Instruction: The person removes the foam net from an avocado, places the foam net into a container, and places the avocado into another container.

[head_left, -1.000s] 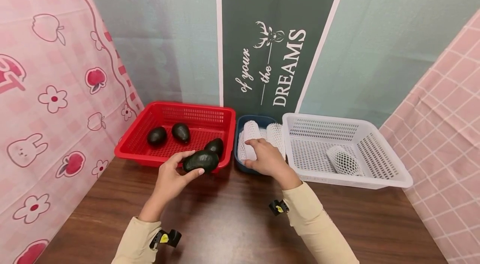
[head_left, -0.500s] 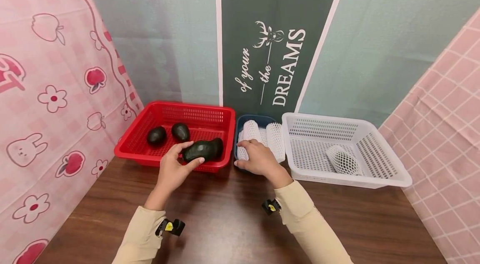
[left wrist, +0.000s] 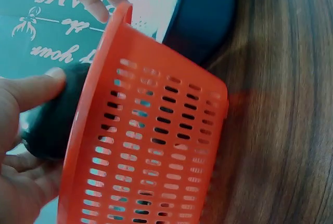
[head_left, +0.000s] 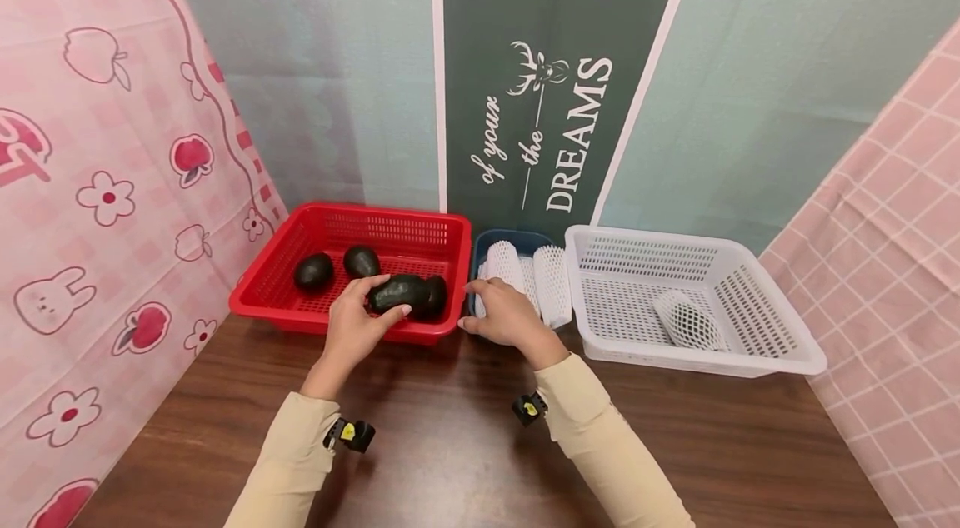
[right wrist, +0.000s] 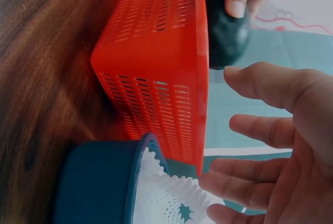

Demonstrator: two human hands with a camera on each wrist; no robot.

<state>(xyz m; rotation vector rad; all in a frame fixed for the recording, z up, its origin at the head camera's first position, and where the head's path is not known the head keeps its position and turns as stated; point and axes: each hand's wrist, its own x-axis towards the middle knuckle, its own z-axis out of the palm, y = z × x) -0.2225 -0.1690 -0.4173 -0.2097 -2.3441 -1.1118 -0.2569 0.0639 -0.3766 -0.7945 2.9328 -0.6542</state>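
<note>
Between thumb and fingers, my left hand holds a dark green avocado over the front rim of the red basket. Another avocado sits just behind it, partly hidden. Two more avocados, one at the left and one nearer the middle, lie in that basket. My right hand hovers over the front left of the blue bin, fingers spread and nothing in them. White foam net sleeves fill the bin, partly covered by this hand.
A white basket stands right of the bin, with one avocado in a foam net inside. The three containers stand side by side on the brown wooden table, against a green cloth backdrop.
My left hand has moved forward with the avocado, over the red basket's front rim. My right hand has shifted left across the blue bin, towards the red basket.
</note>
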